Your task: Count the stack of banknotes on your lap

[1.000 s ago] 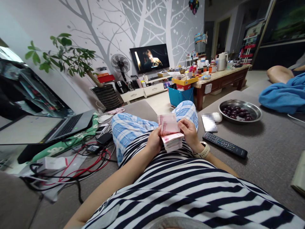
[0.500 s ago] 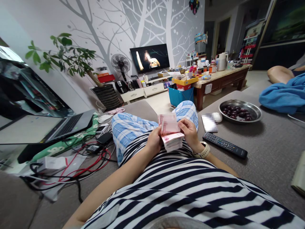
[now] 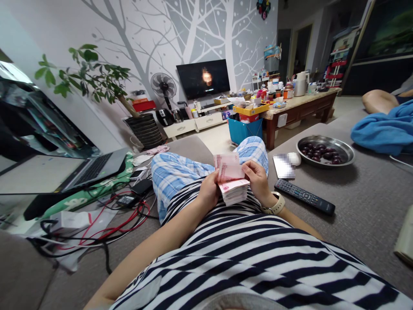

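Note:
A thick stack of pink banknotes (image 3: 234, 193) is in front of my belly, bent so that its top notes (image 3: 227, 167) stand up and fan away from the rest. My left hand (image 3: 209, 188) is closed around the stack's left side, its thumb on the near face. With thumb and finger, my right hand (image 3: 257, 177) pinches the right edge of the raised notes; a pale watch is on that wrist. How many notes the right fingers hold cannot be made out.
Right of my legs lie a remote control (image 3: 304, 197), a white mouse (image 3: 294, 159) and a steel bowl (image 3: 325, 151) of dark red fruit. On the left are a laptop (image 3: 93, 170) and tangled cables (image 3: 129, 224). Another person's bent leg (image 3: 380, 101) shows at far right, beside blue cloth.
Both hands and the banknotes stay almost exactly where they were. The picture on the television has changed.

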`<action>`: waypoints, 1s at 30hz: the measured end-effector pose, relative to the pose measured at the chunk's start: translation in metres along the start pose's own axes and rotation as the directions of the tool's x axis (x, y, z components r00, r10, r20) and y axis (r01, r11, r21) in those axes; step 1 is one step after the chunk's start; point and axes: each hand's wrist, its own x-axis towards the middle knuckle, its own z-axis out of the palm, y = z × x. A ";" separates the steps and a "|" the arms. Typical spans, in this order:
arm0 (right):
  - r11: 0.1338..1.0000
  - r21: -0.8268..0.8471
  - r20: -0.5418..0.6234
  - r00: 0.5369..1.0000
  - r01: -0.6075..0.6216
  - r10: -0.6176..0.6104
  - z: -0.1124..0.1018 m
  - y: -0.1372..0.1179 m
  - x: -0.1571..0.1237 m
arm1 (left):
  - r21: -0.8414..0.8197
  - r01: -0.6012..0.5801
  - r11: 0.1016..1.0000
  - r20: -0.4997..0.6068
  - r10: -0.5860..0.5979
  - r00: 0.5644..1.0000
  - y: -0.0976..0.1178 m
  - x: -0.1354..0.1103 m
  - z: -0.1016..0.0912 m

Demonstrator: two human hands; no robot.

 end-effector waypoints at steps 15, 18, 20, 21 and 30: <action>1.000 -0.008 0.003 1.000 -0.001 0.001 -0.001 0.002 0.000 | -0.007 -0.005 1.000 0.011 0.005 1.000 -0.005 0.004 -0.005; 1.000 -0.010 0.003 1.000 0.001 -0.001 -0.001 0.003 0.000 | -0.015 -0.008 1.000 0.018 0.008 1.000 -0.006 0.005 -0.006; 1.000 -0.008 0.005 1.000 0.001 -0.001 -0.001 0.004 0.001 | -0.021 -0.012 1.000 0.020 0.013 1.000 -0.007 0.006 -0.006; 1.000 -0.007 0.008 1.000 0.000 0.000 -0.001 0.004 0.001 | -0.023 -0.013 1.000 0.021 0.014 1.000 -0.007 0.006 -0.006; 1.000 -0.013 0.008 1.000 0.001 -0.001 -0.001 0.003 0.000 | 0.006 -0.020 1.000 0.018 0.020 1.000 -0.010 0.009 -0.009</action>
